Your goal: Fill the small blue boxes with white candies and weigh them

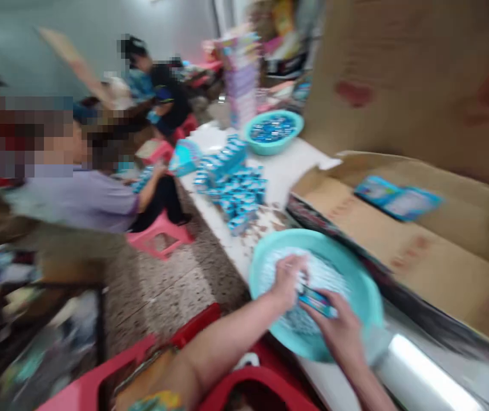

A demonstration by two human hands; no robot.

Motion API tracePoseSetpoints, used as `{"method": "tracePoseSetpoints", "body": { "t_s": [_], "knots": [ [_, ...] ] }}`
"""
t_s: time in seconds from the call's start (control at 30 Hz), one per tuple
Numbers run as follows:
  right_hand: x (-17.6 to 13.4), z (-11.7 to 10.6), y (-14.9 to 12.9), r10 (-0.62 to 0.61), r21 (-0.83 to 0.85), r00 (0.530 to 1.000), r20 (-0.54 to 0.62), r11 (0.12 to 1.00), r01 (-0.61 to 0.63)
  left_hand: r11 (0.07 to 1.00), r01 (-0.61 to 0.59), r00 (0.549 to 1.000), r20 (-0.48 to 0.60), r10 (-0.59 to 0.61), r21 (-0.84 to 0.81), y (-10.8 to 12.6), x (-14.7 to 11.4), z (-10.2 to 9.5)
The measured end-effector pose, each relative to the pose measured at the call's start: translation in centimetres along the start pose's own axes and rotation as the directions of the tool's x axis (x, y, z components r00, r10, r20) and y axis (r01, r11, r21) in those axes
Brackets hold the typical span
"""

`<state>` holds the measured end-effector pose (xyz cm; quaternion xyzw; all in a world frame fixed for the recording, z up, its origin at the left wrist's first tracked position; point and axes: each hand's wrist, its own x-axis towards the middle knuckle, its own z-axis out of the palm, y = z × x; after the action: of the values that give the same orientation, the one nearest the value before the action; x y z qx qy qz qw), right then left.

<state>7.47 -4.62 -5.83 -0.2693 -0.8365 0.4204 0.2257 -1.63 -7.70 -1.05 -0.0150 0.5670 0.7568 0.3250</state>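
Note:
My right hand (343, 326) grips a small flat blue packet (320, 302) with printing on it, thumb on the near side. Close against the packet's left end is my left hand (287, 279), its fingers bent together in a pinch; blur hides what they hold. Both hands are over a large turquoise basin (375, 291) that holds a mass of small white pieces (332, 274).
Right of the basin lies an open cardboard box (453, 274) with blue packages (398, 197) inside. Blue boxes (239, 194) are piled on the white table (299, 171), before a second basin (274, 132). A clear plastic roll (428, 377) lies near. People (85, 194) sit at left.

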Motion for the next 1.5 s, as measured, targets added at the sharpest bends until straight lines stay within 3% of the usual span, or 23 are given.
{"method": "tracePoseSetpoints", "body": {
  "t_s": [0.07,0.13,0.37,0.57,0.73,0.8,0.83,0.9,0.97,1.03,1.07,1.13,1.2,1.27,1.3,1.33,1.4,1.5],
  "knots": [
    [-0.3,-3.0,1.6,0.002,-0.067,1.000,0.007,0.998,-0.002,0.999,-0.052,0.998,-0.036,0.053,0.017,-0.7,1.1,0.5],
    [-0.3,-4.2,2.0,0.019,-0.079,1.000,0.024,0.997,-0.017,0.998,-0.044,0.999,-0.015,0.044,0.037,-0.9,1.7,1.0],
    [0.4,-4.5,0.6,0.083,-0.041,0.995,-0.061,0.995,-0.086,0.979,-0.100,0.994,0.069,0.089,0.178,-0.7,0.8,2.6],
    [0.6,-4.9,0.3,0.144,-0.023,0.983,-0.110,0.989,-0.147,0.992,-0.116,0.987,0.115,0.110,0.050,-0.6,1.1,3.2],
    [1.1,-5.0,0.5,0.178,0.034,0.971,-0.162,0.984,-0.175,1.000,-0.013,0.989,0.146,0.017,-0.024,0.6,2.0,3.9],
    [1.0,-5.6,0.4,0.222,0.110,0.957,-0.186,0.973,-0.204,0.999,-0.004,0.987,0.158,-0.005,0.054,0.4,2.6,3.2],
    [0.8,-6.1,0.3,0.252,0.161,0.947,-0.198,0.962,-0.222,0.984,-0.027,0.982,0.191,-0.007,0.174,0.1,3.1,2.5],
    [0.0,-7.7,-0.1,0.310,0.265,0.924,-0.226,0.932,-0.248,0.865,-0.130,0.953,0.303,-0.027,0.485,-0.4,4.0,0.6],
    [-1.5,-10.0,-0.4,0.350,0.338,0.896,-0.273,0.907,-0.251,0.659,-0.282,0.902,0.427,-0.066,0.697,-0.4,5.1,-1.3],
    [-3.5,-12.4,0.0,0.402,0.358,0.842,-0.360,0.893,-0.273,0.507,-0.420,0.846,0.528,-0.082,0.752,0.6,6.6,-1.8],
    [-4.5,-13.5,0.6,0.453,0.349,0.785,-0.422,0.881,-0.321,0.459,-0.483,0.819,0.570,-0.065,0.746,1.5,7.6,-1.3],
    [-6.5,-15.1,2.4,0.576,0.327,0.594,-0.562,0.814,-0.481,0.354,-0.615,0.756,0.654,0.011,0.704,3.2,10.5,1.6],
    [-7.9,-16.0,5.0,0.650,0.340,0.388,-0.653,0.710,-0.617,0.289,-0.711,0.693,0.707,0.138,0.641,4.3,14.5,6.5],
    [-8.5,-16.0,7.8,0.681,0.372,0.262,-0.684,0.634,-0.678,0.260,-0.744,0.665,0.722,0.192,0.616,4.2,19.2,12.3],
    [-8.6,-15.9,9.0,0.688,0.388,0.223,-0.691,0.613,-0.688,0.270,-0.714,0.695,0.699,0.166,0.646,3.6,21.6,15.2],
    [-8.6,-15.6,10.1,0.692,0.404,0.188,-0.697,0.596,-0.694,0.292,-0.649,0.756,0.638,0.148,0.702,2.7,23.9,17.8],
    [-8.3,-15.0,11.7,0.687,0.430,0.132,-0.714,0.580,-0.692,0.312,-0.583,0.809,0.573,0.132,0.750,0.6,27.6,21.9],
    [-8.3,-14.2,12.3,0.636,0.401,0.152,-0.757,0.636,-0.660,0.349,-0.531,0.843,0.522,0.130,0.772,-2.8,30.7,25.2]
  ]
}}
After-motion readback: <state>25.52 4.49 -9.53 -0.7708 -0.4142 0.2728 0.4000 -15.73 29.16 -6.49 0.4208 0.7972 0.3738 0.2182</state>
